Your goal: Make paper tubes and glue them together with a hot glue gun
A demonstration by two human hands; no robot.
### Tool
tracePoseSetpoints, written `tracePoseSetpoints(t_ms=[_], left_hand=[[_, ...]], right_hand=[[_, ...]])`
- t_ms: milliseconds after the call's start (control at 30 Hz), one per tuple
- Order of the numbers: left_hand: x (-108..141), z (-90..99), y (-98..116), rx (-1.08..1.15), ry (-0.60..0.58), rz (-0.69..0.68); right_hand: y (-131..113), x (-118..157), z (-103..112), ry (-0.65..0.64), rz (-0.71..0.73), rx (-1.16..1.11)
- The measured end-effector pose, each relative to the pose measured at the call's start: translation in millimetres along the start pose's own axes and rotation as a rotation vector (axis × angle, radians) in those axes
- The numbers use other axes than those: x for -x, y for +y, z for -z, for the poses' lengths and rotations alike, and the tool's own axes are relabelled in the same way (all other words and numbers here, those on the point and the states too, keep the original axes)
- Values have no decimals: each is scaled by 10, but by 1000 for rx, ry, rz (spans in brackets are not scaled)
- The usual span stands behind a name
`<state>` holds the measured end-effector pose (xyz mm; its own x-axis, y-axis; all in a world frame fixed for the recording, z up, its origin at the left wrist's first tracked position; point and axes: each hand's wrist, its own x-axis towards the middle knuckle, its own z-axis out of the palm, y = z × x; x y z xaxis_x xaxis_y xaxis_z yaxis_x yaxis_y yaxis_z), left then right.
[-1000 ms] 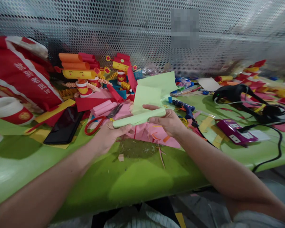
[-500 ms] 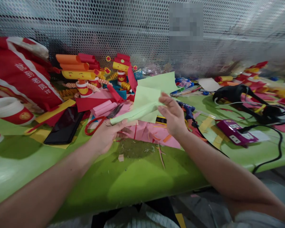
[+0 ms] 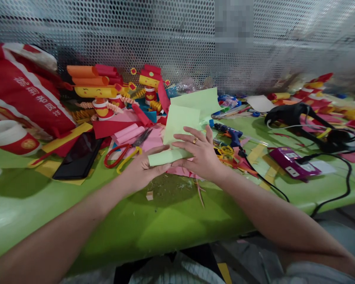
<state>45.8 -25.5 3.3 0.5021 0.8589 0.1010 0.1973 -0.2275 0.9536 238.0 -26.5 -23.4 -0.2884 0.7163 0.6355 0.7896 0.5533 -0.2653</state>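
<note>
A small roll of light green paper (image 3: pixel 162 158) spans the gap between my two hands above the table. My left hand (image 3: pixel 142 167) grips its left end, thumb on the near side and fingers behind. The right end lies in my right hand (image 3: pixel 199 154), its fingers spread over the far side and a ring on one of them. Just behind stands a flat light green sheet (image 3: pixel 182 120), partly covered by my right fingers; whether it joins the roll I cannot tell. Scissors with red and yellow handles (image 3: pixel 118 156) rest left of my left hand.
A black phone (image 3: pixel 78 156), a paper cup (image 3: pixel 13 138) and a red bag (image 3: pixel 26 90) stand left. Paper figures (image 3: pixel 96 92) line the back. A blue glue gun (image 3: pixel 232 134), a purple power strip (image 3: pixel 294 163) with its cable and a black headset (image 3: pixel 301 122) lie right.
My right hand has moved left and down onto the light green paper, which is now a short, tight roll between both hands. The scissors' yellow handle has come into view.
</note>
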Motion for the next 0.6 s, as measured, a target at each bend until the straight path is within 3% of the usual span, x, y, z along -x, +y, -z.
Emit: tracePoseSetpoints(t_ms=[167, 300, 367, 467, 600], left_hand=[[-21, 92, -64, -120, 69, -8], [-27, 207, -134, -358, 167, -184], [-27, 255, -161, -442, 179, -238], [-28, 304, -181, -481, 159, -253], [-35, 341, -186, -526, 140, -306]], right_hand=[[99, -43, 49, 119, -126, -93], [225, -83, 91, 333, -314, -351], [261, -98, 88, 375, -464, -538], [267, -116, 61, 271, -672, -832], [237, -131, 34, 72, -799, -1161]])
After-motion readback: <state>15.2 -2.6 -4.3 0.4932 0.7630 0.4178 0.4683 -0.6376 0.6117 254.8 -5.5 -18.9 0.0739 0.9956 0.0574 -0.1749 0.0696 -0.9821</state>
